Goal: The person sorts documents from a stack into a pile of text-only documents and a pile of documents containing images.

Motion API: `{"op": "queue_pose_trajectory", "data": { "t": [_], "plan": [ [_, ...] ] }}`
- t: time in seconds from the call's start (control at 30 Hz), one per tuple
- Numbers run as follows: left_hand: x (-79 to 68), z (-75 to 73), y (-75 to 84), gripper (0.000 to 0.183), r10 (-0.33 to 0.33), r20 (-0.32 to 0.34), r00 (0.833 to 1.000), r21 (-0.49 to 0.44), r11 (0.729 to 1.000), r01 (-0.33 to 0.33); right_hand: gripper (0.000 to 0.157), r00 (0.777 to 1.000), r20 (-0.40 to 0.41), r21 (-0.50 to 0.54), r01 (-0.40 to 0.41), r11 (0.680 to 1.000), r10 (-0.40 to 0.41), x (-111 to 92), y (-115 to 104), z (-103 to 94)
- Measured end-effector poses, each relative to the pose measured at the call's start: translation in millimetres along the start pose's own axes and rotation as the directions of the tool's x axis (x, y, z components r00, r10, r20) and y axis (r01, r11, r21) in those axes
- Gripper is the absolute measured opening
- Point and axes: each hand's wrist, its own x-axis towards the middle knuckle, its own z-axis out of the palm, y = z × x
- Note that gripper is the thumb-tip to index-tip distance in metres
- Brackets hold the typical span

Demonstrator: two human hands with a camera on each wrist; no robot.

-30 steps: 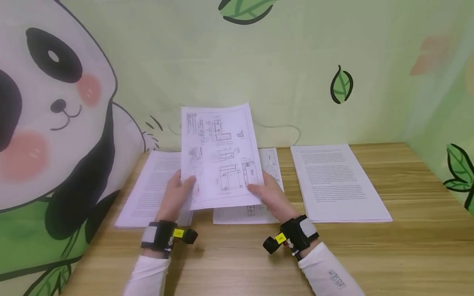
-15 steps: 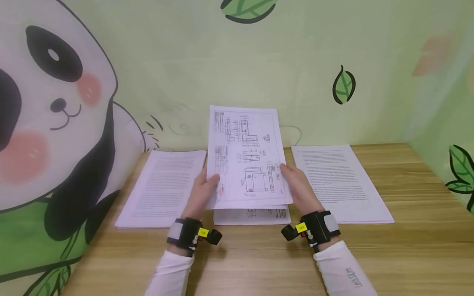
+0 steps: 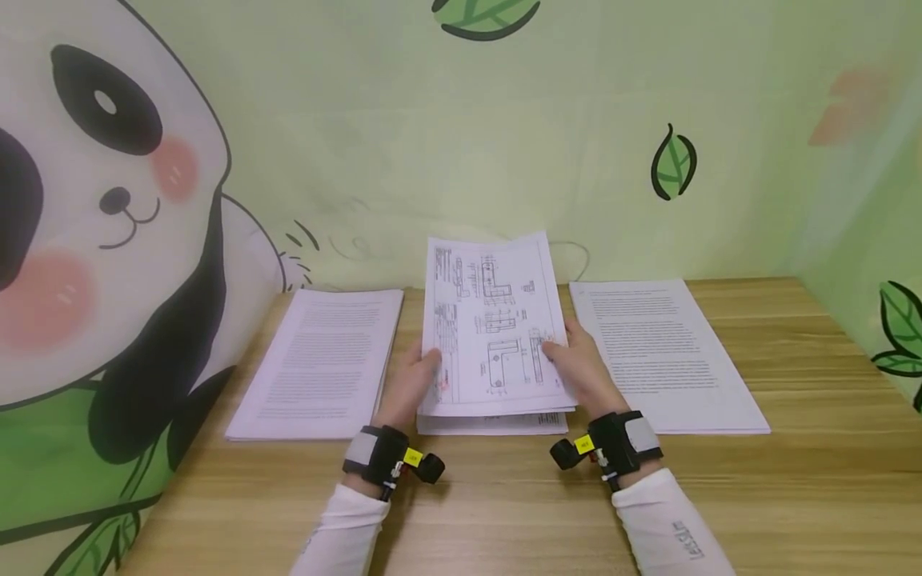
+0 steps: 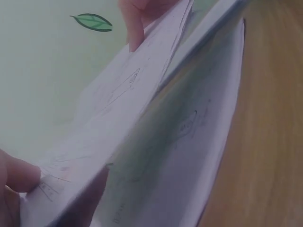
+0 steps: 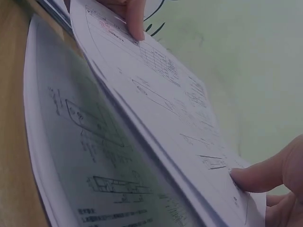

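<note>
While a white stack of text-printed paper (image 3: 317, 364) lies at nine o'clock, the left hand (image 3: 408, 390) pinches, at eight, a white paper sheaf with black line drawings (image 3: 497, 324), tilted above a drawing-printed paper stack (image 3: 468, 425) at six. It looks light, bendy, slippery between sheets, best held by both long edges. The right hand (image 3: 587, 370) pinches it at four; another text-printed stack (image 3: 655, 360) lies at three.

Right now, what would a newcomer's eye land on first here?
Probably the big black-and-white cartoon panda on the pale green backdrop, at the head view's left. Next, the white paper sheets with black line drawings, held up centrally between left hand and right hand. White stacks of printed text flank them on the brown wood-grain table.
</note>
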Motion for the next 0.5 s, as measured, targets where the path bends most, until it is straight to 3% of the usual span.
{"op": "queue_pose_trajectory", "data": {
  "t": [0.27,0.5],
  "plan": [
    [8.4,-0.9,-11.9,0.047,-0.002,-0.030,1.000,0.124,0.992,0.006,0.068,1.000,0.015,-0.144,-0.017,0.989,0.020,3.3,10.2,0.7],
    [17.4,-6.3,-24.2,0.044,0.072,-0.054,0.996,0.234,0.970,-0.057,0.062,0.999,0.048,-0.226,0.009,0.974,0.002,7.4,21.8,-0.4]
  ]
}}
